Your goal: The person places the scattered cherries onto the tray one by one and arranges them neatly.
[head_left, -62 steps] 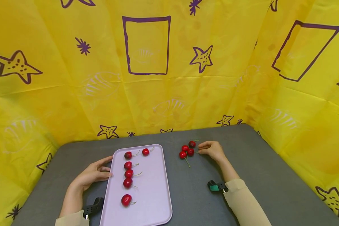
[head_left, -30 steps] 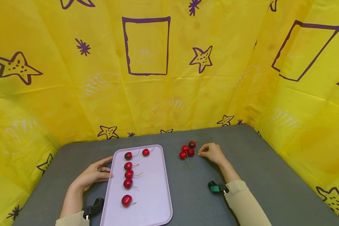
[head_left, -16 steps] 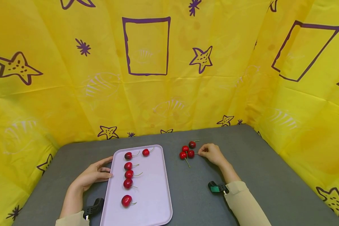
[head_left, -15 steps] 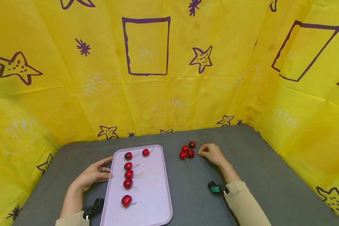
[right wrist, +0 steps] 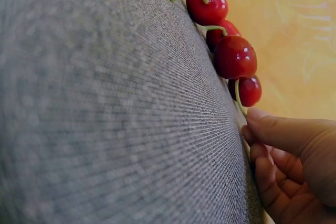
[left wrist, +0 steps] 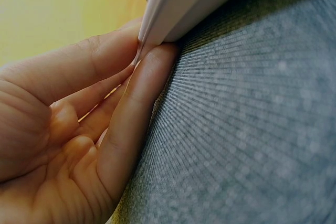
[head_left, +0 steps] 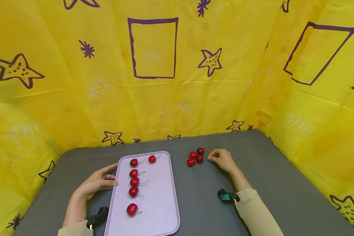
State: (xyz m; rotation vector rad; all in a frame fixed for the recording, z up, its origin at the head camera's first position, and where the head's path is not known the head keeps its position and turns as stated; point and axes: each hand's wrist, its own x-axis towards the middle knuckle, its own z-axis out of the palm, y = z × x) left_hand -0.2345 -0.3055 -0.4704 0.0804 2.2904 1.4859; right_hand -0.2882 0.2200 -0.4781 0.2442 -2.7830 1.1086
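Note:
My left hand (head_left: 95, 184) is at the left edge of a pale lilac tray (head_left: 159, 206), its thumb and a finger on either side of the rim in the left wrist view. Several red cherries lie on the tray, most in a column down its left side, one cherry (head_left: 152, 159) at the top right. My right hand (head_left: 222, 160) pinches the thin stem of a cherry (right wrist: 235, 56) between thumb and index finger. That cherry sits low at the table, close among the others of a small cluster: a front cherry (head_left: 191, 162), a middle one (head_left: 193, 154) and a darker back one (head_left: 200, 150).
A dark grey cloth covers the table (head_left: 200, 203). Yellow curtains (head_left: 194, 105) printed with starfish and fish stand behind it and at both sides. A black wrist mount (head_left: 228, 196) is on the right arm, another mount (head_left: 98, 216) on the left.
My right fingers have come together on the cherry's stem. In the last half second, that hand and its cherry have shifted very slightly away from me. Left hand and tray stay put.

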